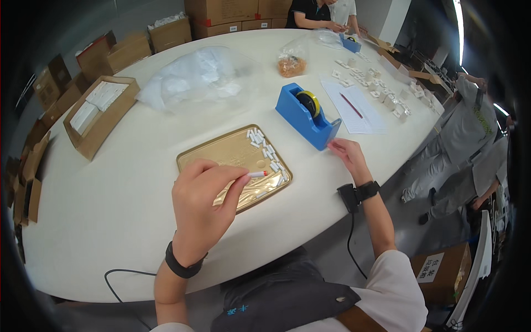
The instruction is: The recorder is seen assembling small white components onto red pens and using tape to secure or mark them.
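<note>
Red-ended white cylinder (258, 174), pinched in the left hand (204, 196) over the gold tray (203, 152); loose white cylinders (270, 152) therein, apparently still unworked. Right hand (348, 156) at the blue tape dispenser (303, 123); whether it grips anything cannot be told.

I look down and forward from the wearer's head through a fisheye, across the white table (94, 221). The left hand (203, 202) and right hand (349, 156) sit nearby.

The left hand (204, 202) hides a corner of the tray (206, 154) and one end of the roll (256, 174). The upper edge cuts off a co-worker (305, 16); the orange contents (292, 67) of the bag (300, 48) are too small to tell.
</note>
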